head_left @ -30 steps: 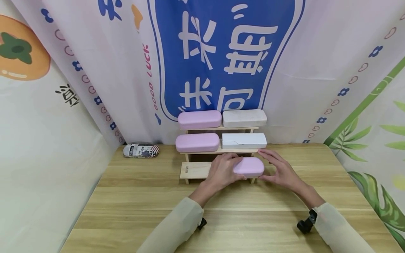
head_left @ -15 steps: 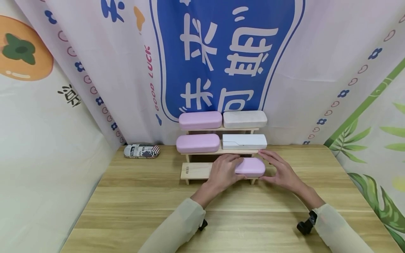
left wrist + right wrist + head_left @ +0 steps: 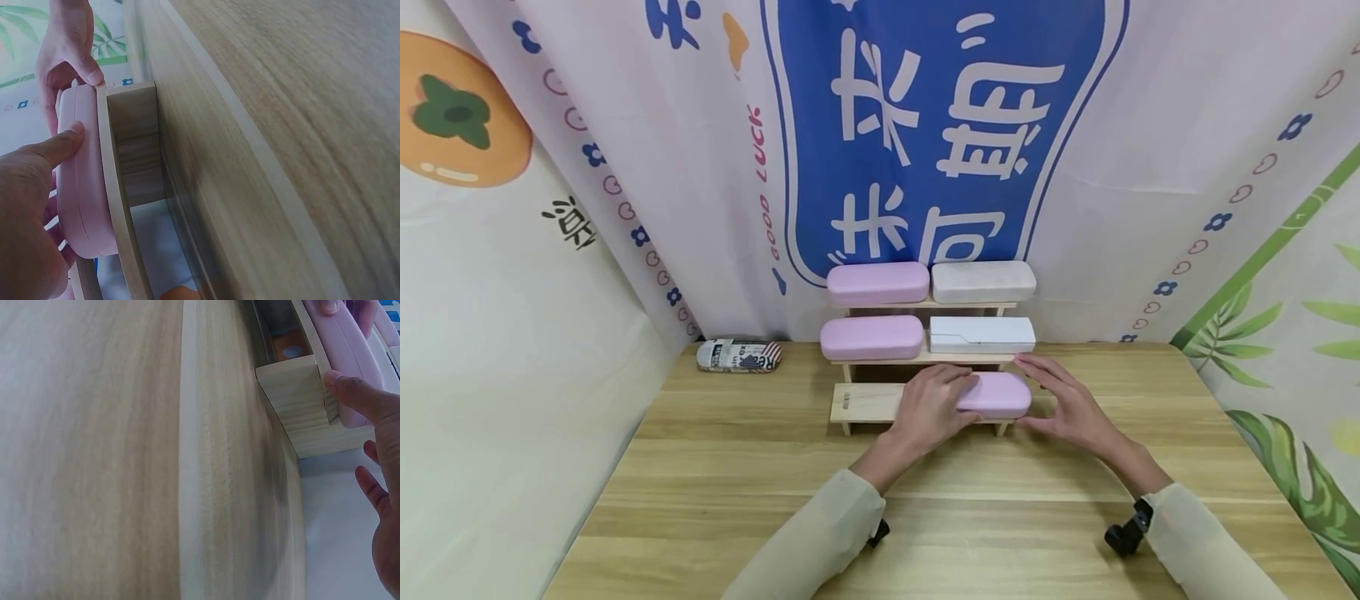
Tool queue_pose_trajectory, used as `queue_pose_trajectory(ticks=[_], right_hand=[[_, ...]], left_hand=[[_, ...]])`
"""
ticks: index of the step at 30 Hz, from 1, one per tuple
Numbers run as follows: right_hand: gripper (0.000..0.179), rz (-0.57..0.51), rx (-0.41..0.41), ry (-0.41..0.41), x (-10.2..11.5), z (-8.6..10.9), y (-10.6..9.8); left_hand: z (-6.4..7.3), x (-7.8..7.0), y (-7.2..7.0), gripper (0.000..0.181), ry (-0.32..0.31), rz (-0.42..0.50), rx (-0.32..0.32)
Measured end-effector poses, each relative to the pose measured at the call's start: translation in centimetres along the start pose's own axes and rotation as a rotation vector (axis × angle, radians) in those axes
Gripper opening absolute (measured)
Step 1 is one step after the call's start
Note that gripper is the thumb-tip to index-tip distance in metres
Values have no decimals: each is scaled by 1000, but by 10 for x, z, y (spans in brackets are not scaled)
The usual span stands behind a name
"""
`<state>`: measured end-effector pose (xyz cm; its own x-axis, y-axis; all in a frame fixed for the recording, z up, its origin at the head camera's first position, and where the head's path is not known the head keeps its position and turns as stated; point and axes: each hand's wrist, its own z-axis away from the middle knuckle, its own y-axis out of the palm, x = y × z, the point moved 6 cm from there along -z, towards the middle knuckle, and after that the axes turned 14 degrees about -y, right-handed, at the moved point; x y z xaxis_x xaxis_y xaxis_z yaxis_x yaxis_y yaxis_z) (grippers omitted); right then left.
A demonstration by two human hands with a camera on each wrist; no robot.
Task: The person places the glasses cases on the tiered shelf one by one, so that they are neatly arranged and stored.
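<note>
A pink glasses case (image 3: 997, 395) lies on the right part of the lowest step of a wooden tiered rack (image 3: 867, 403). My left hand (image 3: 931, 403) grips its left part, thumb on the front face and fingers behind, as the left wrist view shows. At the right end, my right hand (image 3: 1070, 408) has its thumb tip at the corner of the lowest step, close beside the case. Its other fingers reach to the right end of the middle step. In the right wrist view, the thumb (image 3: 353, 394) meets the step's edge and the fingers spread loosely.
On the middle step sit a pink case (image 3: 871, 338) and a white flap-lid case (image 3: 982, 335). Above them are another pink case (image 3: 877, 283) and a whitish case (image 3: 983, 282). A printed case (image 3: 739, 356) lies at the table's back left. A printed curtain hangs behind.
Both hands keep their places at the pink case and rack. The whole view shifts slightly, with no clear motion of the case on its step.
</note>
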<state>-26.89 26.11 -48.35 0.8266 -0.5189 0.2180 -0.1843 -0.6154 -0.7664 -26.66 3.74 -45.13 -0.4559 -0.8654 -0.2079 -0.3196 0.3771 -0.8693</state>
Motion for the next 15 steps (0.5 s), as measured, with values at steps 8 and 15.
queue_pose_trajectory(ticks=[8,15], right_hand=[[107,-1,-1,-6,-1,1,1],[106,-10,-5,-5,0,0,0]], left_hand=[[1,-1,-1,61,23,-18,-9],[6,6,-8,63,20,25,27]])
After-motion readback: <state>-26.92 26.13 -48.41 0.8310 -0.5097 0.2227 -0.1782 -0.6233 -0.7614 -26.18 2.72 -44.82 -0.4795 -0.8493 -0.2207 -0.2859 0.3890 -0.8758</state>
